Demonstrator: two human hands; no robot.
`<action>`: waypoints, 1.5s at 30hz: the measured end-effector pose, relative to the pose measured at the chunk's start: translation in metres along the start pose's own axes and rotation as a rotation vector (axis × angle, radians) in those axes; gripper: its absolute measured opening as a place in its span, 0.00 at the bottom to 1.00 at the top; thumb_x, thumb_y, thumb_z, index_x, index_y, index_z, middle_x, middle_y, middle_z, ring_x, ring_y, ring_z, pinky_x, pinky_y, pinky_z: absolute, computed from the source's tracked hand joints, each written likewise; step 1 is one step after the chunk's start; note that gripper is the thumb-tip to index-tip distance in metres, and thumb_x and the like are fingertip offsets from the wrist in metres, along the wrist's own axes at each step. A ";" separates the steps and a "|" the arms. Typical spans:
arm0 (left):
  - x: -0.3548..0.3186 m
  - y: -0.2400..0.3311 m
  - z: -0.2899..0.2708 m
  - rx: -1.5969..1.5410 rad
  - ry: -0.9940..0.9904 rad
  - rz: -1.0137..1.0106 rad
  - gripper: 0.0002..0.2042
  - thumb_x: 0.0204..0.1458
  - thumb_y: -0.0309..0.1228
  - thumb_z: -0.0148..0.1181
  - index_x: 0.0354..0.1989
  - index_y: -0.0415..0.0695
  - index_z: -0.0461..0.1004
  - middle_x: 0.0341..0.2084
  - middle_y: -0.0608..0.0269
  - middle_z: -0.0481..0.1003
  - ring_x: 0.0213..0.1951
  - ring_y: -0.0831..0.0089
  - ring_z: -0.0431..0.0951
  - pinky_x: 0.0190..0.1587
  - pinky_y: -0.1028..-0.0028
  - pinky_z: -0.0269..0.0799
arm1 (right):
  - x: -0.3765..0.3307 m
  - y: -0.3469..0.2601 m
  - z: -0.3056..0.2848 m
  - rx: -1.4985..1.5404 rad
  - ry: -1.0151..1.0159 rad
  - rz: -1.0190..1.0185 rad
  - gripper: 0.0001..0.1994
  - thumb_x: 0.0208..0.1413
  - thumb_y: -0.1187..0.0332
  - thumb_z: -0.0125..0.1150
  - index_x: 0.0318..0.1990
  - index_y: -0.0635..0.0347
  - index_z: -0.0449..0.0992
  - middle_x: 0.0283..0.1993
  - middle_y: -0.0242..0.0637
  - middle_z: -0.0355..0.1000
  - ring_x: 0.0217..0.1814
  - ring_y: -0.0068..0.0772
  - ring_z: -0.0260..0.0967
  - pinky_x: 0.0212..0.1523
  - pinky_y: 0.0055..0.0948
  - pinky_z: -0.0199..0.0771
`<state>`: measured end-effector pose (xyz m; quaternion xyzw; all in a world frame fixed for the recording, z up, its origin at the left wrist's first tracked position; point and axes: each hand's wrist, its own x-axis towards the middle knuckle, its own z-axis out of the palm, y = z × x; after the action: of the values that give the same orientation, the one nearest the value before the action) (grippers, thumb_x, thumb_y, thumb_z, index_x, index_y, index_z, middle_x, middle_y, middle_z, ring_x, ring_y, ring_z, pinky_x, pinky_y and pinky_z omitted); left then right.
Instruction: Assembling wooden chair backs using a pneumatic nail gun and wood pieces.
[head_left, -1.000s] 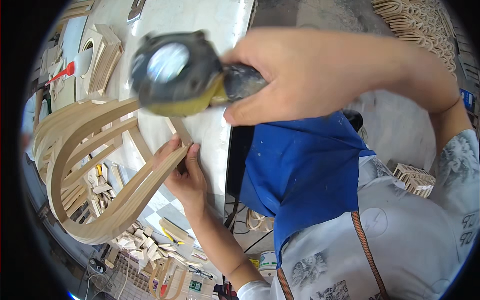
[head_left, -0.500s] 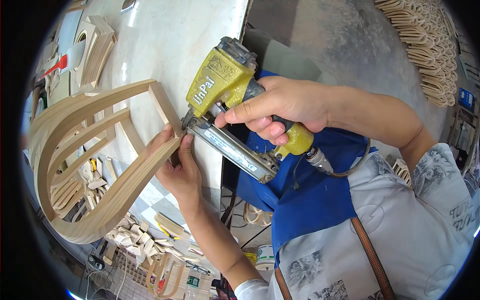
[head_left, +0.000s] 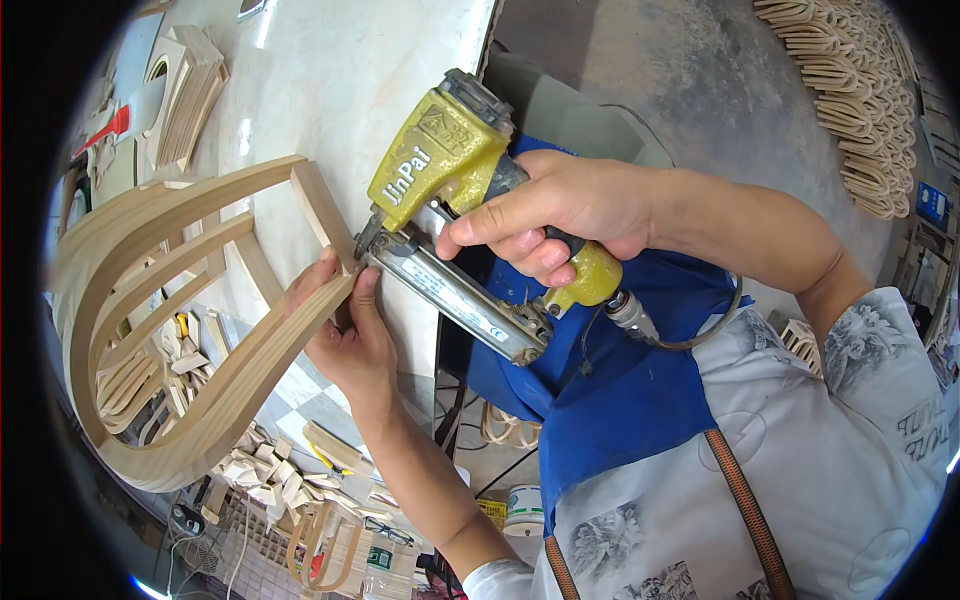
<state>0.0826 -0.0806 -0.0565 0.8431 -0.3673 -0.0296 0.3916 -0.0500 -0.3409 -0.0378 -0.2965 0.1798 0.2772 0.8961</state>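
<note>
My right hand (head_left: 545, 215) is wrapped round the black grip of a yellow pneumatic nail gun (head_left: 440, 150), a finger near its trigger. The gun's nose is close against the corner of a curved wooden frame (head_left: 235, 385), where a short crosspiece (head_left: 322, 215) meets the long bent rail; whether it touches I cannot tell. My left hand (head_left: 355, 335) grips that same corner, thumb and fingers on either side of the rail end. An air hose (head_left: 690, 345) runs from the gun's coupling past my blue apron.
A pale worktable (head_left: 300, 90) lies under the frame. Cut wooden panels (head_left: 187, 100) and a red-handled tool (head_left: 108, 132) are at the left. Many small wood offcuts (head_left: 280, 480) are heaped below. Bent wooden loops (head_left: 850, 110) are stacked at the far right.
The frame, the nail gun and both hands have shifted slightly left together. Both hands keep their hold, and the nose remains by the same corner.
</note>
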 end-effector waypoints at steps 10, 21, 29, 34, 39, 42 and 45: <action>0.004 0.003 0.004 0.007 0.058 0.050 0.19 0.54 0.18 0.73 0.55 0.36 0.77 0.49 0.53 0.78 0.50 0.62 0.78 0.56 0.66 0.74 | 0.002 0.009 -0.004 0.040 -0.055 -0.032 0.18 0.70 0.59 0.63 0.56 0.64 0.77 0.20 0.18 0.57 0.17 0.12 0.57 0.18 0.22 0.60; 0.000 0.000 -0.009 0.065 -0.028 0.099 0.19 0.52 0.22 0.75 0.52 0.38 0.78 0.48 0.54 0.79 0.49 0.56 0.77 0.61 0.59 0.69 | -0.021 -0.046 0.006 -0.315 0.066 -0.113 0.17 0.66 0.62 0.66 0.55 0.65 0.77 0.20 0.22 0.62 0.17 0.17 0.58 0.19 0.25 0.62; -0.002 0.026 -0.046 -0.191 -0.138 -0.149 0.22 0.60 0.22 0.58 0.64 0.38 0.71 0.52 0.54 0.77 0.59 0.59 0.76 0.75 0.51 0.56 | -0.047 -0.110 0.037 -2.089 0.421 -0.626 0.06 0.54 0.70 0.65 0.34 0.63 0.83 0.31 0.47 0.82 0.38 0.52 0.84 0.32 0.44 0.85; 0.018 0.019 -0.045 -0.388 0.015 -0.371 0.20 0.72 0.27 0.50 0.69 0.34 0.68 0.57 0.49 0.76 0.62 0.62 0.75 0.67 0.60 0.69 | -0.014 -0.103 -0.003 -2.379 0.326 -0.720 0.07 0.55 0.69 0.62 0.36 0.62 0.82 0.31 0.43 0.83 0.37 0.50 0.85 0.32 0.47 0.87; 0.060 0.020 -0.041 -0.425 -0.121 -0.321 0.22 0.72 0.27 0.52 0.71 0.34 0.67 0.56 0.52 0.78 0.60 0.66 0.77 0.66 0.63 0.70 | -0.002 -0.096 -0.010 -2.365 0.207 -0.916 0.08 0.55 0.69 0.61 0.37 0.64 0.80 0.30 0.42 0.83 0.36 0.48 0.85 0.30 0.46 0.86; 0.078 0.020 -0.026 -0.517 -0.144 -0.467 0.27 0.61 0.17 0.66 0.69 0.34 0.70 0.57 0.54 0.78 0.58 0.68 0.78 0.64 0.70 0.72 | -0.003 -0.092 -0.012 -2.319 0.187 -0.894 0.07 0.54 0.70 0.61 0.35 0.65 0.79 0.28 0.42 0.82 0.35 0.48 0.85 0.30 0.44 0.85; 0.087 0.022 -0.013 -0.445 -0.173 -0.361 0.28 0.59 0.17 0.68 0.69 0.34 0.70 0.57 0.54 0.78 0.59 0.68 0.78 0.63 0.70 0.72 | -0.003 -0.090 -0.018 -2.288 0.184 -0.955 0.07 0.52 0.69 0.63 0.33 0.65 0.78 0.26 0.41 0.81 0.34 0.46 0.85 0.29 0.41 0.84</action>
<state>0.1370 -0.1372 -0.0119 0.7826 -0.2278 -0.2504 0.5225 -0.0005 -0.4137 -0.0109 -0.9610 -0.2287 -0.1008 0.1184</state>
